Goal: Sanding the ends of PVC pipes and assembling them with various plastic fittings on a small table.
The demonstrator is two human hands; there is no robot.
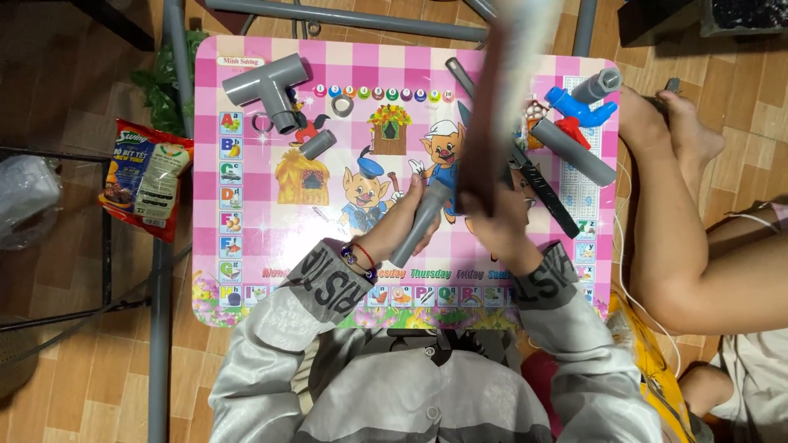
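My left hand [400, 223] grips a short grey pipe [424, 220] and holds it slanted over the pink checked table [254, 246]. My right hand [502, 228] is closed on the lower end of a long dark brown flat object [486, 115]. That object rises toward the camera and is blurred. Its lower end lies right beside the pipe's upper end; whether they touch is hidden. A beaded bracelet [359, 258] is on my left wrist.
On the table lie a grey T-fitting [264, 86], a short pipe stub [317, 143], two rings [342, 105], a grey pipe [573, 152], a blue fitting [579, 107] and a black tool [543, 190]. Another person's leg [666, 205] rests at the right edge. A snack bag [144, 176] lies left.
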